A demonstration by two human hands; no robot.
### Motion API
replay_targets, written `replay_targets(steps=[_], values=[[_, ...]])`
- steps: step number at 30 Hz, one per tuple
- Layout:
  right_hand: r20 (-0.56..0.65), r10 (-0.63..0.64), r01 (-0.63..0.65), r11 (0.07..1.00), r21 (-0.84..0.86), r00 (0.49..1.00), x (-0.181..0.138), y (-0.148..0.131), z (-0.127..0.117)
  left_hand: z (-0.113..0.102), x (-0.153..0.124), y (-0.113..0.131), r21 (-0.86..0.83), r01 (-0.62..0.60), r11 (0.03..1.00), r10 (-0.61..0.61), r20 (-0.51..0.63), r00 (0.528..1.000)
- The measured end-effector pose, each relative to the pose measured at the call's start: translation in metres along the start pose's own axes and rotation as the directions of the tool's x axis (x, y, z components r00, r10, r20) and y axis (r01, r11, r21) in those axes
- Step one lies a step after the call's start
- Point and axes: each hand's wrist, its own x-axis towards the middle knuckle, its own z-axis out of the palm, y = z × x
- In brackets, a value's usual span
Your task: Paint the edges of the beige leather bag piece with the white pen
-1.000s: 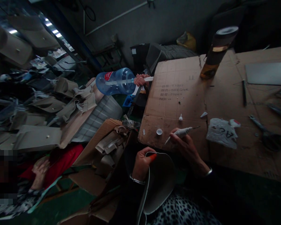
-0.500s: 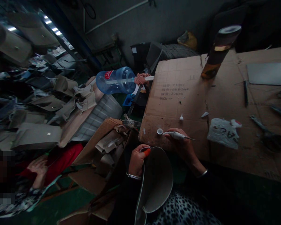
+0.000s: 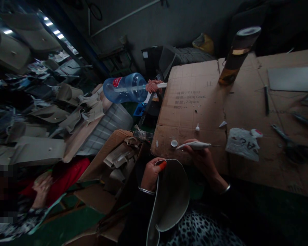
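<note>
My left hand, with an orange cover on one fingertip, is closed on the upper edge of a curved grey-beige bag piece. The piece hangs over my lap, its dark inner side facing up. Between the fingers of my right hand is a slim white squeeze tube, held nearly level with a thin pointed tip to the right. Close to that hand, a small round white cap lies on the cardboard-covered table. A small white nozzle stands beyond it.
On the table are a plastic bag, scissors, a dark pen-like tool and a tall bottle. Left of it are a blue water jug and an open carton of beige pieces. A co-worker's hands show at far left.
The white tube has turned in my right hand, showing more of its flat body, and the right hand has lifted slightly. My left hand keeps its hold on the bag piece.
</note>
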Motion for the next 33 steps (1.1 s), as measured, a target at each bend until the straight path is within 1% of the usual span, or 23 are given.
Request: replay_targets(steps=[3, 7, 12, 16, 22, 25, 30, 33], values=[[0.094, 0.112, -0.126, 0.981, 0.148, 0.989, -0.001, -0.012, 0.003, -0.001, 0.003, -0.002, 0.004, 0.013, 1.0, -0.013, 0.027, 1.0], [0.141, 0.164, -0.19, 0.961, 0.201, 0.976, -0.003, -0.017, 0.006, -0.005, 0.008, -0.006, -0.011, 0.028, 1.0, -0.027, 0.072, 0.997], [0.179, 0.166, -0.204, 0.955, 0.217, 0.97, -0.004, -0.016, 0.009, -0.009, 0.011, -0.012, 0.0, 0.026, 1.0, -0.026, 0.094, 0.995], [0.209, 0.172, -0.221, 0.945, 0.242, 0.963, -0.004, -0.016, 0.011, -0.008, 0.008, -0.01, 0.024, 0.003, 1.0, -0.006, 0.114, 0.993], [0.21, 0.158, -0.205, 0.953, 0.224, 0.965, -0.004, -0.015, 0.015, -0.001, -0.003, -0.003, 0.053, -0.023, 0.998, 0.016, 0.124, 0.992], [0.213, 0.164, -0.208, 0.956, 0.205, 0.963, -0.003, -0.014, 0.016, 0.0, -0.003, -0.007, 0.053, -0.044, 0.998, 0.037, 0.125, 0.991], [0.18, 0.229, -0.262, 0.947, 0.187, 0.957, 0.0, -0.013, 0.023, 0.001, -0.001, -0.014, 0.079, -0.086, 0.993, 0.075, 0.134, 0.988], [0.179, 0.205, -0.239, 0.952, 0.193, 0.962, -0.002, -0.015, 0.027, 0.001, -0.003, -0.014, 0.109, -0.114, 0.987, 0.103, 0.109, 0.989]])
